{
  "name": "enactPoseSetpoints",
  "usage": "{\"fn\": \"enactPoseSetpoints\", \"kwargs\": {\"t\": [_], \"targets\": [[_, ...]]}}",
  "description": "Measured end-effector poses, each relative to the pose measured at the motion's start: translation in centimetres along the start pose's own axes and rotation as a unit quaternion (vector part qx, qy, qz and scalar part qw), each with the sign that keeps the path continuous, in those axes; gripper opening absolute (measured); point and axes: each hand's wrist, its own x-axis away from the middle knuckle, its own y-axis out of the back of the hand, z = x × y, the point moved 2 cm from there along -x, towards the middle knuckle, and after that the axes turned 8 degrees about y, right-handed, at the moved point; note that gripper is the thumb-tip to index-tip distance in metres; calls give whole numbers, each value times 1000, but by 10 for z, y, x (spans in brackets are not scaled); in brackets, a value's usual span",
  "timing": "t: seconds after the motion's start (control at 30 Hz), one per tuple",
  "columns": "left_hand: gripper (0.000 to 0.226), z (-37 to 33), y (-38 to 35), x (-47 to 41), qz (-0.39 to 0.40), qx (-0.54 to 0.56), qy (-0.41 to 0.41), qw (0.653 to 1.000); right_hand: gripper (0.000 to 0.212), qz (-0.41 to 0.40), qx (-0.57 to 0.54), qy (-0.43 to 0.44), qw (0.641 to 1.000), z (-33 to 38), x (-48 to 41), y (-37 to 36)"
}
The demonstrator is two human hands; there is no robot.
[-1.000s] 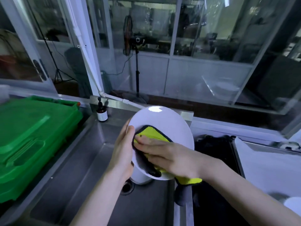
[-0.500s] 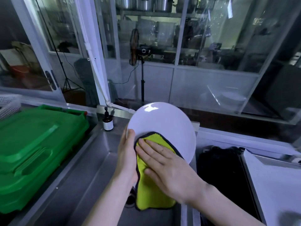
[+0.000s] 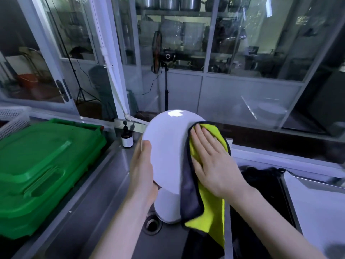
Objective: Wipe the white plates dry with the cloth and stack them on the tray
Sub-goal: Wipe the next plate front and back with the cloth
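Left hand (image 3: 143,171) gripping white plate (image 3: 166,146) by its near-left rim, tilted upright; right hand (image 3: 211,161) pressing cloth (image 3: 205,208) flat, fingers spread, rightward.

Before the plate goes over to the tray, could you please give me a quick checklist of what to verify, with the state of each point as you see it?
1. Left hand grips the white plate at its rim, thumb on the face: ok.
2. Right hand presses the yellow cloth flat against the plate's right side: ok.
3. Whole face wiped: cannot tell; the cloth covers only the right part.
4. Plate dry: cannot tell; it only shows a glare spot near the top.
5. Plate held clear above the steel sink: ok.
6. Tray in sight and free to receive the plate: cannot tell.
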Motion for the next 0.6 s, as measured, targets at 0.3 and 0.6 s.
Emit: {"fn": "enactPoseSetpoints", "kwargs": {"t": [0.3, 0.6], "targets": [[40, 13, -17, 7, 84, -106, -42, 990, 55, -45, -98, 78, 991, 37, -12, -6], [39, -8, 0, 5, 38, -95, -64, 993, 62, -23, -40, -4, 999, 10, 15, -11]]}}
